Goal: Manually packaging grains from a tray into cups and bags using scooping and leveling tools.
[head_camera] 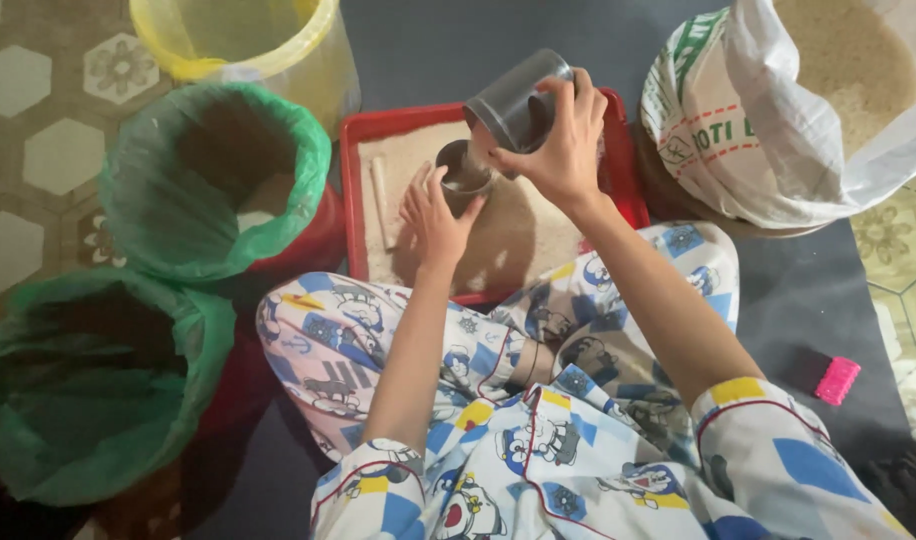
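Tilted cup [513, 100]: smooth, translucent grey plastic. Tray [363, 180]: glossy red plastic holding matt, grainy rice [523, 235]. Bin liners [168, 210]: thin, crinkled green plastic film. Sack [708, 120]: woven plastic.

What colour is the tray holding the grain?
Red tray, seen in the head view.

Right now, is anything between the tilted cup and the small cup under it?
Nothing visible. The right hand tilts the grey cup directly over the small cup, steadied by the left hand.
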